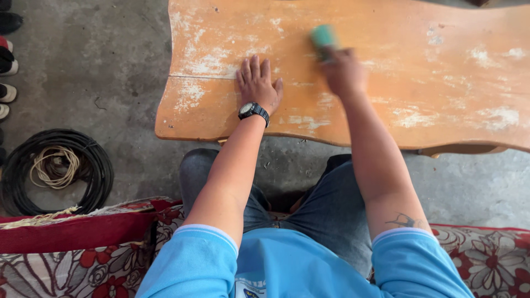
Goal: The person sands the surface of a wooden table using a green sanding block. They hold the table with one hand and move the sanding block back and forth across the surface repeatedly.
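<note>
- Tabletop (386, 83): orange wood with worn whitish patches.
- Block (322, 37): teal green.
- Watch (253, 111): black.
- Shirt (298, 265): light blue, white-edged sleeves.
- Jeans (326, 209): dark grey-blue.
- Cushion (486, 254): red flowers on white.
- Cable coil (55, 171): black, with a cream coil inside.
- Floor (99, 55): grey.

The left hand (258, 83), a black wristwatch (253, 112) on its wrist, lay flat with fingers spread on the worn orange wooden tabletop (441, 83). Just beside it, the blurred right hand (342, 70) pressed a small green sanding block (322, 37) against the whitish, scuffed surface.
</note>
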